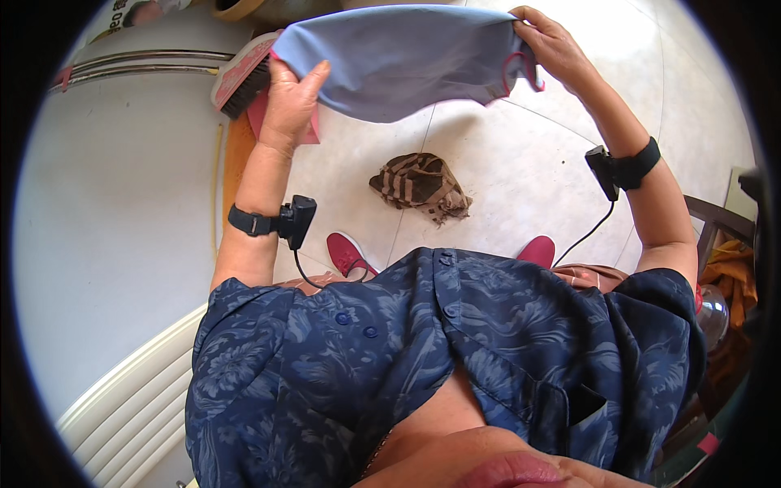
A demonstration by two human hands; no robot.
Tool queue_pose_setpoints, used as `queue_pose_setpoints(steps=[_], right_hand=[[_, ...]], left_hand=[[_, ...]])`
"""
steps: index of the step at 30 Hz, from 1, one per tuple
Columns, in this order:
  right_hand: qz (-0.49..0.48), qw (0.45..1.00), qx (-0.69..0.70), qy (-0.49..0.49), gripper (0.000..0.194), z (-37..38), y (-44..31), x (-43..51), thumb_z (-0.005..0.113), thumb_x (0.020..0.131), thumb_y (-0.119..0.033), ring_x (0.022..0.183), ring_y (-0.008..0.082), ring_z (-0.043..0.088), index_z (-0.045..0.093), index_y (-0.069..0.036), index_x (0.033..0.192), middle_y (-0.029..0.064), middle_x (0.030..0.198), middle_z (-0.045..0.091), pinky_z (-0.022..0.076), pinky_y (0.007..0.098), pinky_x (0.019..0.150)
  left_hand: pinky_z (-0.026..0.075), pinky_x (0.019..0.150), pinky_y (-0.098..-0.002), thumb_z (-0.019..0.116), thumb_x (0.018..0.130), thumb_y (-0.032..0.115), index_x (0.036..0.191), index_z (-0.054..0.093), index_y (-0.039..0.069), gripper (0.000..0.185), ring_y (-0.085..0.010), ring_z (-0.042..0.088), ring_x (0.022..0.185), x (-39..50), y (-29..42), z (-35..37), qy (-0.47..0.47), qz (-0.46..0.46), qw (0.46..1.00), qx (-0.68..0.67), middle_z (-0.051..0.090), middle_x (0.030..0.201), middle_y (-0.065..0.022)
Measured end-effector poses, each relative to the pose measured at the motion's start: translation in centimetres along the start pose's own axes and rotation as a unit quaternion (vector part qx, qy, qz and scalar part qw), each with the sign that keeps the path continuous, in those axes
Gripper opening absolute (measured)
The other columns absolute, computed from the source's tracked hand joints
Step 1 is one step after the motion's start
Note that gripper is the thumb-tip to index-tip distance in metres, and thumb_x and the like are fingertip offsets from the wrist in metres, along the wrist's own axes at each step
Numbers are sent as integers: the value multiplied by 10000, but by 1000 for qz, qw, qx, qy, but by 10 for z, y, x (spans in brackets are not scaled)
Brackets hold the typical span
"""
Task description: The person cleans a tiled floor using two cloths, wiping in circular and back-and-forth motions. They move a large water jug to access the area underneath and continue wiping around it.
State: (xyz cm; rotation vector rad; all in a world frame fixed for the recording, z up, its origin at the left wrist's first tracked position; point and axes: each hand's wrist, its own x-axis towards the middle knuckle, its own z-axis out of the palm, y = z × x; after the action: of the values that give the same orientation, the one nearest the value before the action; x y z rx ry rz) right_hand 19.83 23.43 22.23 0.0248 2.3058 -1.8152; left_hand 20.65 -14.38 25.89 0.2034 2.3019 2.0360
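A light blue cloth with pink edging (403,64) is stretched between my two hands at the top of the head view. My left hand (291,100) grips its left end, the thumb pointing up along the cloth. At its upper right corner my right hand (549,46) pinches the fabric, and a pink-edged part hangs below that hand. On the tiled floor beneath lies a crumpled brown checked cloth (418,183), touched by neither hand. Both forearms wear black straps with small cabled devices.
A pink and white broom head with dark bristles (244,76) stands beside my left hand, near a pink dustpan (310,128). Metal rods (146,61) run along the wall at left. A dark frame (720,216) holding orange cloth (729,274) and a clear plastic container (712,314) are at right.
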Motion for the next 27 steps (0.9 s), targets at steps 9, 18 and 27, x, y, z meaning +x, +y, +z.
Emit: queue_pose_setpoints(steps=[9, 18, 27], right_hand=[[-94, 961, 19, -258, 512, 92, -82, -32, 447, 1015, -444, 967, 213, 678, 549, -68, 1347, 148, 1221, 635, 544, 330, 884], [293, 922, 232, -97, 726, 66, -11, -27, 356, 970, -646, 1346, 402, 390, 417, -99, 1443, 196, 1491, 375, 305, 581, 1094], [217, 752, 563, -266, 540, 78, 22, -11, 626, 950, -320, 1115, 266, 596, 465, -51, 1390, 147, 1316, 553, 523, 423, 957]], left_hand=[[477, 995, -441, 657, 945, 210, 1463, 189, 198, 699, -232, 507, 1230, -21, 15, 81, -88, -179, 944, -263, 478, 1353, -69], [482, 1017, -390, 486, 1008, 90, 1406, 335, 114, 426, -254, 569, 1167, -26, 2, 87, -59, -78, 955, -280, 541, 1299, -98], [334, 1111, -451, 764, 723, 163, 1144, 619, 89, 451, -445, 381, 1329, -61, -15, 131, -316, 197, 918, 139, 299, 1503, -270]])
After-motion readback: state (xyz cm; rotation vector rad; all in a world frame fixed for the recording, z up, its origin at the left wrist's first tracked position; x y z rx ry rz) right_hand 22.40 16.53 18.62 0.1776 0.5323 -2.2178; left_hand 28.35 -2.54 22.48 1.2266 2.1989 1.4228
